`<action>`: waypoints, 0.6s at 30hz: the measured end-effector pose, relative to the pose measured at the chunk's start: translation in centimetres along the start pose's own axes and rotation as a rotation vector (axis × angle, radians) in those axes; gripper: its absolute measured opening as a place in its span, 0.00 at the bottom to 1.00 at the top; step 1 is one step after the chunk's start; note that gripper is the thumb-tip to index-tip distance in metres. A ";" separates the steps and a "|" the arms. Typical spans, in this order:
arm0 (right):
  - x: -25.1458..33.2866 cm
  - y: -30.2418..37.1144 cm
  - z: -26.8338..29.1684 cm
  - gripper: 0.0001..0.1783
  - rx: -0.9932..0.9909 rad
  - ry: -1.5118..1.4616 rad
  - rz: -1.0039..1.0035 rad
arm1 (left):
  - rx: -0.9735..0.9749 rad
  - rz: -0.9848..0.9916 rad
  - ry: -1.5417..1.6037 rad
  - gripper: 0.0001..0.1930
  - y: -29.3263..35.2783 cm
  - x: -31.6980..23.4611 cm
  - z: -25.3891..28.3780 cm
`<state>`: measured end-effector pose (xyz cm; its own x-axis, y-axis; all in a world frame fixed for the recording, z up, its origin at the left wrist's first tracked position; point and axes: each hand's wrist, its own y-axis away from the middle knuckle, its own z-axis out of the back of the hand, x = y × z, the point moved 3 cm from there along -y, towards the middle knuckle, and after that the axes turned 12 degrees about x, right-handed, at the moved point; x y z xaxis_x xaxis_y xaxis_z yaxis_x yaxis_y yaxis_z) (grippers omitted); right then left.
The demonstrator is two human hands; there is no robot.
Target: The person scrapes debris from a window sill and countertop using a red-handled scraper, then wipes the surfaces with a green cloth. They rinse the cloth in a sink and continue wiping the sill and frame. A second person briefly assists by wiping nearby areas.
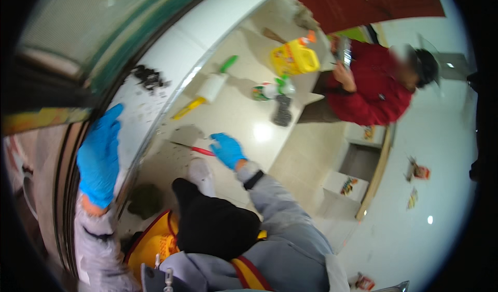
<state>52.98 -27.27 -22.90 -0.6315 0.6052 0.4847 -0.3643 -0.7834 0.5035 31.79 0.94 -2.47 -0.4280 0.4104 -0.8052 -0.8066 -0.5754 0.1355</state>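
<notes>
My left hand point(99, 157), in a blue glove, lies with fingers stretched out along the white sill beside the dark window track point(78, 167). It holds nothing that I can see. My right hand point(227, 149), also gloved in blue, hovers over the pale surface with its fingers partly spread. Right by its fingers is the red handle of a thin-shafted tool point(202, 151), which looks like a screwdriver. Whether the glove touches that handle, I cannot tell. Dark crumbly debris point(149, 78) is heaped on the sill point(168, 53) ahead of my left hand.
Beyond my right hand lie a white roller with a green handle point(211, 87), a yellow-handled tool point(188, 108), a spray bottle point(265, 91), a dark scouring pad point(281, 110) and a yellow jug point(294, 57). A person in red point(363, 87) stands at the right, holding something silvery.
</notes>
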 end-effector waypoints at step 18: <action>12.7 -4.3 7.8 0.14 0.022 -1.608 0.069 | -0.085 -0.128 -0.357 0.22 -4.8 -0.9 -1.8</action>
<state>51.88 -15.06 -13.32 0.6977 0.0953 0.7101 -0.3488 -0.8205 0.4529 36.77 2.06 -3.38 -0.4536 0.6942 -0.5589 -0.8321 -0.5545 -0.0134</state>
